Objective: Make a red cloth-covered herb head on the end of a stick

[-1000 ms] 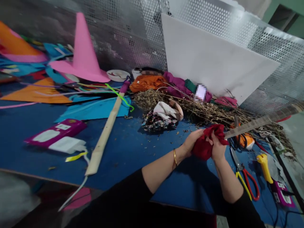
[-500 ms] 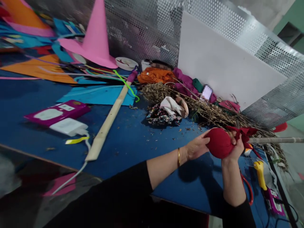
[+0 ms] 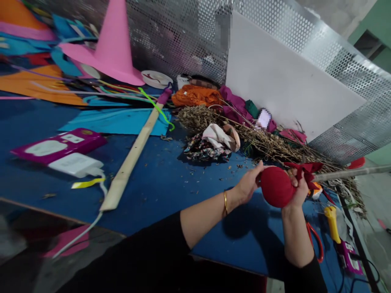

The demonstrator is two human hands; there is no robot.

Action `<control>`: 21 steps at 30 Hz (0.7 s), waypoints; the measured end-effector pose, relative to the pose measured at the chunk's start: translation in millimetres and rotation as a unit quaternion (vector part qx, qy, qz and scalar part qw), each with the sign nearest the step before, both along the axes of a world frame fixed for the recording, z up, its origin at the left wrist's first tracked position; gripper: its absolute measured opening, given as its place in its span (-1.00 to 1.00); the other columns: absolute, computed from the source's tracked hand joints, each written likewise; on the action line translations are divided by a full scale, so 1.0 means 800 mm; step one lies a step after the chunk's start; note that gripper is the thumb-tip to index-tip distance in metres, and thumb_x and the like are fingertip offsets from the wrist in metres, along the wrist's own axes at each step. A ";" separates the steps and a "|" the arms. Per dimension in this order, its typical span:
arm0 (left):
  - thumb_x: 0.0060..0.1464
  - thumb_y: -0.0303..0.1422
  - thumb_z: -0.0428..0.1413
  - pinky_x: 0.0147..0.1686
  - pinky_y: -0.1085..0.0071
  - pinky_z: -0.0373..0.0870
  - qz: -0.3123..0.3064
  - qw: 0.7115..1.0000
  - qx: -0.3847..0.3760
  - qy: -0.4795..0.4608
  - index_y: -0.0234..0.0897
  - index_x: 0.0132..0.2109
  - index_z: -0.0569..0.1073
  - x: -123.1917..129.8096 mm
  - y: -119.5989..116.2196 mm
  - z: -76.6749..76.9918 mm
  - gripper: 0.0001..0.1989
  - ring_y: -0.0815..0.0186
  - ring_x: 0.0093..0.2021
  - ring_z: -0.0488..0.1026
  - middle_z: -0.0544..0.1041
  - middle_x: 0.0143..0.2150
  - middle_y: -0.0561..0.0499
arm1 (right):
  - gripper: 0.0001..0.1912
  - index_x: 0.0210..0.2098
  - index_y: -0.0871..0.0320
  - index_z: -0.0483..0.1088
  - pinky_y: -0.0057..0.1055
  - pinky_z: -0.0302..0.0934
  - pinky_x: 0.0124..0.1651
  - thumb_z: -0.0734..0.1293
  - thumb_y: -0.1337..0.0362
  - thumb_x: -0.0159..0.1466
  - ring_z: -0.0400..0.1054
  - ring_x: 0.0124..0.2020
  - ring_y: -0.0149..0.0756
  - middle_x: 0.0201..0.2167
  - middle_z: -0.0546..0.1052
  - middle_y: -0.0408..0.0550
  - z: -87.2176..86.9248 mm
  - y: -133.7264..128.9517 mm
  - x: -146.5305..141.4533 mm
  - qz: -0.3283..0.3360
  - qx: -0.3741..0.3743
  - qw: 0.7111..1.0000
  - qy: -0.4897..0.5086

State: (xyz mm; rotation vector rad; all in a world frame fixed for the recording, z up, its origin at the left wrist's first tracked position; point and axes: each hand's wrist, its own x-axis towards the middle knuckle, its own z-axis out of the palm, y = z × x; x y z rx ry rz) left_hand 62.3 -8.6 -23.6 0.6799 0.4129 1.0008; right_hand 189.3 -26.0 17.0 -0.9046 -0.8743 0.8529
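Observation:
A round ball covered in red cloth (image 3: 277, 187) sits at the end of a long stick (image 3: 351, 172). My right hand (image 3: 298, 192) is closed around the gathered neck of the cloth, just right of the ball. Loose red cloth ends (image 3: 308, 170) stick out above that hand. At the ball's left side my left hand (image 3: 247, 185), with a gold bangle at the wrist, lies with its fingers stretched out. Some of its fingertips are hidden by the ball, so I cannot tell how firmly they touch.
Dry twigs (image 3: 275, 148) and crumpled patterned cloth (image 3: 210, 142) lie behind my hands. To the left are a pale wooden stick (image 3: 131, 162), a purple power strip (image 3: 61, 144) and a pink pointed hat (image 3: 113, 44). Red-handled scissors (image 3: 317, 244) and a yellow-handled tool (image 3: 332, 224) lie right.
My left hand's fingers have shifted from the front of the ball to its left edge. My right hand keeps its hold on the neck. The view has turned slightly.

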 end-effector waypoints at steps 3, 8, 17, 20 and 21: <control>-0.05 0.12 0.16 0.14 0.17 0.20 0.065 0.980 0.146 0.115 -0.28 0.03 0.51 -0.013 0.002 0.010 -0.36 0.03 0.10 0.37 0.51 0.05 -0.16 | -0.61 -0.53 0.11 0.20 -0.46 0.14 -0.43 0.38 -0.01 0.14 0.05 -0.66 -0.50 -0.72 0.09 -0.37 -0.012 0.001 -0.012 0.005 -0.006 1.000 -0.009; -0.14 -0.11 0.30 -0.03 0.23 0.27 0.191 0.884 0.274 0.326 -0.30 -0.15 0.54 -0.010 -0.001 0.003 -0.56 0.09 -0.11 0.41 0.49 -0.16 -0.13 | -0.66 -0.54 0.12 0.23 -0.44 0.10 -0.50 0.39 0.05 0.11 0.13 -0.64 -0.47 -0.68 0.28 -0.28 -0.033 0.002 -0.025 -0.034 -0.052 0.996 -0.066; -0.21 -0.24 0.35 -0.29 0.39 0.35 -0.126 0.874 0.364 0.297 -0.24 -0.26 0.57 -0.054 0.037 0.004 -0.69 0.19 -0.32 0.48 0.59 -0.35 0.03 | -0.68 -0.55 0.16 0.33 -0.41 0.21 -0.51 0.44 0.06 -0.03 0.26 -0.62 -0.39 -0.64 0.42 -0.17 -0.048 0.003 -0.042 -0.003 -0.123 0.983 -0.137; -0.33 -0.29 0.40 -0.21 0.39 0.38 -0.204 0.831 0.411 0.316 -0.24 -0.21 0.57 -0.063 0.047 0.002 -0.58 0.19 -0.24 0.50 0.60 -0.27 0.05 | -0.72 -0.58 0.16 0.34 -0.43 0.21 -0.50 0.42 0.10 0.01 0.26 -0.62 -0.38 -0.67 0.42 -0.18 -0.050 -0.002 -0.047 0.038 -0.111 0.973 -0.199; -0.36 -0.30 0.41 -0.15 0.37 0.38 -0.202 0.821 0.425 0.325 -0.25 -0.20 0.57 -0.062 0.049 0.001 -0.54 0.17 -0.20 0.50 0.60 -0.25 0.04 | -0.72 -0.59 0.16 0.34 -0.43 0.22 -0.49 0.41 0.10 0.03 0.27 -0.62 -0.38 -0.67 0.41 -0.18 -0.050 -0.003 -0.047 0.047 -0.107 0.970 -0.212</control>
